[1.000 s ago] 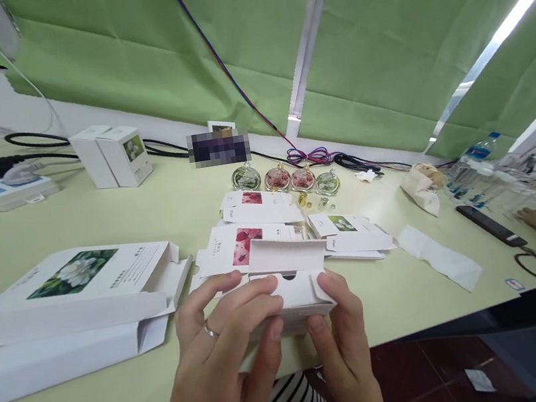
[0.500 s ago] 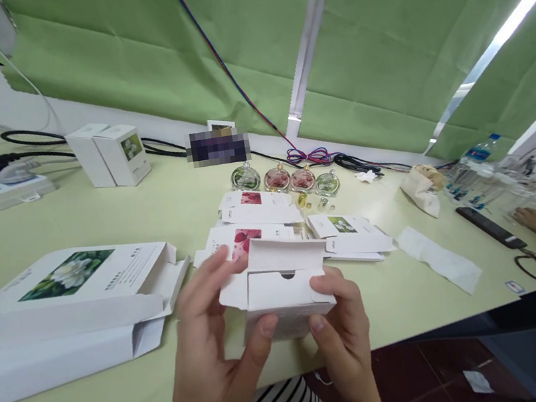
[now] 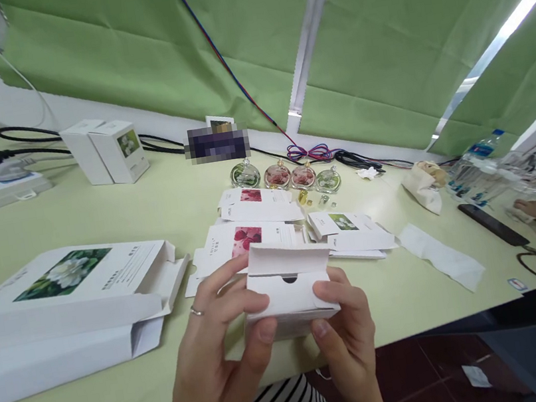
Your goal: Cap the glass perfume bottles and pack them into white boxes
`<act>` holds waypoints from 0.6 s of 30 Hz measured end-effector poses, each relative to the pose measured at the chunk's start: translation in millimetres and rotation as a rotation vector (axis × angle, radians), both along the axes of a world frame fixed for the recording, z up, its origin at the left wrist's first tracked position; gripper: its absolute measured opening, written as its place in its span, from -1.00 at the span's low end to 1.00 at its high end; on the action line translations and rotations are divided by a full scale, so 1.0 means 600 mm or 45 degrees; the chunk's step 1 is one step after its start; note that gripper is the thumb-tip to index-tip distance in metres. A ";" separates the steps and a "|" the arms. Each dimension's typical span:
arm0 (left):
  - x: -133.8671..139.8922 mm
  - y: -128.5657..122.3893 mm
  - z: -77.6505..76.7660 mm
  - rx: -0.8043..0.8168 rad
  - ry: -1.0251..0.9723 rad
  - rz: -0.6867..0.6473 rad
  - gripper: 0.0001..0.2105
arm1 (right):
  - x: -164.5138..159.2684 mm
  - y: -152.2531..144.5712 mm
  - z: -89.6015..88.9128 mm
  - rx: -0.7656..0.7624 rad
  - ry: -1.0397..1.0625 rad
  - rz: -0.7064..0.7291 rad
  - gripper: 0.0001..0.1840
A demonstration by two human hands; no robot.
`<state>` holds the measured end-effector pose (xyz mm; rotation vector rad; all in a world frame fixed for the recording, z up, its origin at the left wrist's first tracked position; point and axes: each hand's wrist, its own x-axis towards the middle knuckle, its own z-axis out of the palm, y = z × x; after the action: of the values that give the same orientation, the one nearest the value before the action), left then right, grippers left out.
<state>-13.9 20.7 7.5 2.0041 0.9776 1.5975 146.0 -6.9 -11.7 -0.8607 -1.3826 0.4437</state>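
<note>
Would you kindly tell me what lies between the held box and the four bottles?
Between box and bottles, the head view shows two red-pictured cartons, a green-pictured carton to their right, and small gold and clear pieces.

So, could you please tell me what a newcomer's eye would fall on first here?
Probably the small white box at the lower middle, held between the left hand and right hand, its far flap raised. Beyond it, four round bottles, two green and two red, stand in a row. The green curtain fills the top.
</note>
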 end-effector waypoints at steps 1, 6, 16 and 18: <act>-0.001 0.001 0.000 0.002 0.010 -0.013 -0.82 | -0.005 0.001 0.005 0.024 0.052 -0.008 -0.75; -0.005 0.009 -0.004 0.029 0.020 -0.104 -0.81 | -0.035 0.013 0.042 0.103 0.258 -0.073 -0.54; -0.008 0.003 0.019 -0.070 -0.096 -0.188 -0.92 | -0.032 0.022 0.039 0.286 0.051 -0.196 -0.81; -0.005 0.004 0.024 -0.093 -0.132 -0.154 -0.89 | -0.028 0.025 0.044 0.321 0.004 -0.149 -0.82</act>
<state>-16.8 22.9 22.0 1.8749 0.8472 1.5610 129.2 7.9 14.9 -0.7287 -1.3440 0.1756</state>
